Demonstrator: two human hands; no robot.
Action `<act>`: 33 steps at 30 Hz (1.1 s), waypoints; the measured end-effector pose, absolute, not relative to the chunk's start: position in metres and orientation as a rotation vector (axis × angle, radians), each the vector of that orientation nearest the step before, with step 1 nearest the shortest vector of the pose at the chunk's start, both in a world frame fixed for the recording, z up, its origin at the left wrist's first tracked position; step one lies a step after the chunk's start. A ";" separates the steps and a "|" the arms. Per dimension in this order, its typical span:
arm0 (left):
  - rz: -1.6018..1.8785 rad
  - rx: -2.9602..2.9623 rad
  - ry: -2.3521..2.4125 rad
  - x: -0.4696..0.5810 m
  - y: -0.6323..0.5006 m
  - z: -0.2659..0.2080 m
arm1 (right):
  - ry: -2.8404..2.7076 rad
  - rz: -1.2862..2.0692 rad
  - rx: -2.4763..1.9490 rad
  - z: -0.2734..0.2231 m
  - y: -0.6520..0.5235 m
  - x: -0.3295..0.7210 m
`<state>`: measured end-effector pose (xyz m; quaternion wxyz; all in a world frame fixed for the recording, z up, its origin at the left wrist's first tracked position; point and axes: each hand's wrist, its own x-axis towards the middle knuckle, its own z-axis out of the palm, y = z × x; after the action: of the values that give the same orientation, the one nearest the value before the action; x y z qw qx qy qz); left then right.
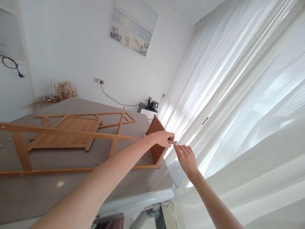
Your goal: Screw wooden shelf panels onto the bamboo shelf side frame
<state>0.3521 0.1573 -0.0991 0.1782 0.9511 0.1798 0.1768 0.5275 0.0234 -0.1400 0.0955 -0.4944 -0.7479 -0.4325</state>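
My left hand (163, 138) is closed around the end of a wooden rail (172, 142) at the far right of a wooden frame (78, 131). Just beside it, my right hand (187, 159) pinches a small thin dark piece (173, 144) against the rail end; its kind is too small to tell. A wooden panel (156, 127) stands upright between the frame's two long rails, partly hidden by my left hand. The frame lies along a grey-brown table (143, 181), with crosspieces joining its rails.
Behind the frame lie a flat wooden panel (71, 130) and a slim ladder-like frame (116, 122). Dried stalks (65, 89) rest at the table's back left. A black kettle (153, 105) stands on a small cabinet beyond. White curtains (228, 111) hang close on the right.
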 end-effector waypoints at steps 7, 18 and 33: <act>0.477 2.674 0.518 0.352 0.156 -0.098 | -2.266 -1.353 -1.450 -0.128 0.022 0.524; 0.496 2.685 0.511 0.352 0.156 -0.098 | -2.262 -1.331 -1.460 -0.133 0.022 0.528; 0.500 2.695 0.528 0.352 0.156 -0.097 | -2.150 -0.990 -1.517 -0.139 0.026 0.527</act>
<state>0.3520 0.1558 -0.0968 0.1742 0.9508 0.1862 0.1763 0.5272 0.0260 -0.1385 0.1643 -0.5321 -0.7545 -0.3473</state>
